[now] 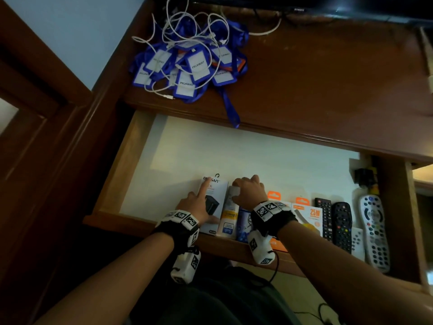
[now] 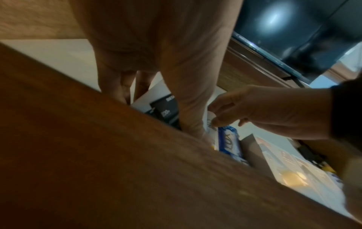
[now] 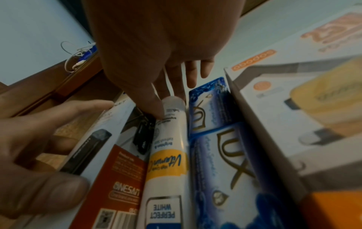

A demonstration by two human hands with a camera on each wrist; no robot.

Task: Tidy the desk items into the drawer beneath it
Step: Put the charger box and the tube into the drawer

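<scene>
I see my right hand (image 1: 249, 192) pinching the cap end of the white tube (image 3: 168, 155), which lies lengthwise front to back in the drawer (image 1: 140, 146) between the charger box (image 1: 214, 202) under my flat, relaxed left hand (image 1: 195, 206) and the blue soap pack (image 3: 219, 155).

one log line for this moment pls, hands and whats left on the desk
left hand steadies charger box | right hand pinches white tube | both in drawer | lanyard pile on desk

You face a dark wooden surface (image 1: 328, 73) against a pale blue wall (image 1: 70, 31), dimly lit, with a brown door frame (image 1: 35, 95) at left.
</scene>
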